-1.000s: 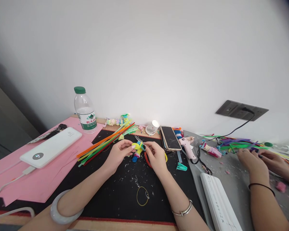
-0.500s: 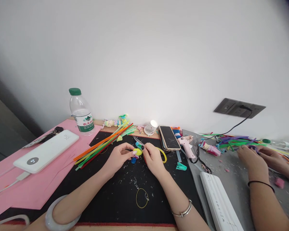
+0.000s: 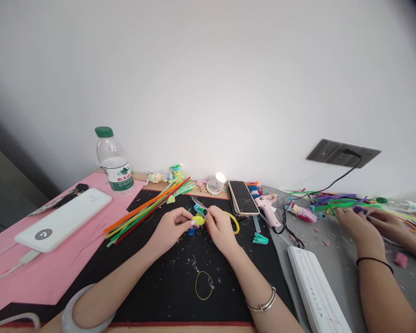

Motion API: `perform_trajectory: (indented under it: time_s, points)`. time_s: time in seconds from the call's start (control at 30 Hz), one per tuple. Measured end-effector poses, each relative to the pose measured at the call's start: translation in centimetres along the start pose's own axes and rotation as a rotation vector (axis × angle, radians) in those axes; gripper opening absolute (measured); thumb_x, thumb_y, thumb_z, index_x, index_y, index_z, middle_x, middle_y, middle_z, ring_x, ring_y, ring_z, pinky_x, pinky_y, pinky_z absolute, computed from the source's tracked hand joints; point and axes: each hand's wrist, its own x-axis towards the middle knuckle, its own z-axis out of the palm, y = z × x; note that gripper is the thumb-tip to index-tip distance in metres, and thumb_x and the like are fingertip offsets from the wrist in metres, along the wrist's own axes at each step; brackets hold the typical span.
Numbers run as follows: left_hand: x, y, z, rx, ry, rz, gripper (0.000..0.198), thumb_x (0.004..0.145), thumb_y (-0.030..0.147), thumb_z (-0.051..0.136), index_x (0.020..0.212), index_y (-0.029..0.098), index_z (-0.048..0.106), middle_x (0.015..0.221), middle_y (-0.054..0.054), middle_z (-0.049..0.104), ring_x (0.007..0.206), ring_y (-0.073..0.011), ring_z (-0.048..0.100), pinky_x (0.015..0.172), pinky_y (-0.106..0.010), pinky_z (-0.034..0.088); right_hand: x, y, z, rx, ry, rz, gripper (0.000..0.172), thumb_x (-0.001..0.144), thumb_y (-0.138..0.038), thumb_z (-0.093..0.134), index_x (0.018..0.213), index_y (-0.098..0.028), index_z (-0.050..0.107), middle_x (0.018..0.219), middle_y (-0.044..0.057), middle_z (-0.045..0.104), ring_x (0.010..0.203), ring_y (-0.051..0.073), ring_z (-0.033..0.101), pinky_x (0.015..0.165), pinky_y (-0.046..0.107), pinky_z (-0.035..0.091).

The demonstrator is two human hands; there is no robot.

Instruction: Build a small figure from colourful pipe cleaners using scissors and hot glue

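My left hand (image 3: 175,226) is closed in a pinch on a small fuzzy pipe-cleaner figure (image 3: 198,220), yellow with blue and a bit of purple. Opposite it, my right hand (image 3: 222,227) is also closed, its thumb and fingertips against the figure's blue-teal upper part. Scissors (image 3: 235,225) with a yellow handle extend behind my right hand, their blades pointing up and left past the figure. Whether my right fingers grip them as well cannot be told. Below, a thin rubber band (image 3: 204,285) rests on the black mat (image 3: 159,286).
Left are pipe cleaners (image 3: 142,212), a water bottle (image 3: 116,162) and a white power bank (image 3: 64,219) on pink paper (image 3: 69,273). Right are a phone (image 3: 243,198), a pink glue gun (image 3: 268,210) and another power bank (image 3: 317,291). A paper cup (image 3: 217,182) stands behind. A co-worker's hands (image 3: 362,231) work far right.
The view has shifted slightly. My hands keep nearly the same hold, with the yellow part turned a little. The co-worker's hands have moved slightly left.
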Motion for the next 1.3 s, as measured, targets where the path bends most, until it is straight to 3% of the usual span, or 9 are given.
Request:
perform_trajectory:
  time_s: [0.43,0.7,1.13,1.3]
  points:
    - [-0.1,0.7,0.0,-0.067,0.068,-0.023,0.02,0.066,0.031,0.073,0.08,0.017,0.07,0.086,-0.006,0.075,0.085,-0.0235,0.069,0.083,-0.034,0.052,0.0,0.5,-0.1,-0.095,0.091,0.046,0.022,0.09,-0.017,0.042,0.07,-0.02,0.05,0.069,0.0,0.048,0.065,0.015,0.047,0.059,0.026,0.033]
    - [-0.1,1.1,0.0,-0.004,0.081,-0.023,0.019,0.066,0.032,0.072,0.079,0.019,0.074,0.085,-0.005,0.076,0.084,-0.0251,0.07,0.082,-0.035,0.053,-0.2,0.5,-0.1,-0.123,0.121,0.041,0.021,0.09,-0.016,0.044,0.073,-0.019,0.054,0.07,0.001,0.05,0.066,0.015,0.049,0.06,0.026,0.036]
    - [0.0,0.4,-0.1,0.056,-0.016,-0.003,0.028,0.078,0.037,0.059,0.093,0.018,0.074,0.09,-0.007,0.075,0.082,-0.0228,0.069,0.076,-0.033,0.053,-0.1,1.0,-0.2,-0.164,0.171,0.063,0.021,0.09,-0.017,0.044,0.073,-0.019,0.057,0.071,0.002,0.053,0.066,0.015,0.051,0.059,0.026,0.036]
    - [0.2,0.1,-0.2,0.013,0.024,0.0,0.036,0.083,0.04,0.051,0.107,0.018,0.066,0.103,-0.009,0.071,0.077,-0.0194,0.067,0.07,-0.031,0.053,0.0,1.4,-0.3,-0.17,0.215,0.07,0.021,0.09,-0.018,0.044,0.074,-0.019,0.057,0.072,0.002,0.054,0.067,0.016,0.051,0.061,0.026,0.037]
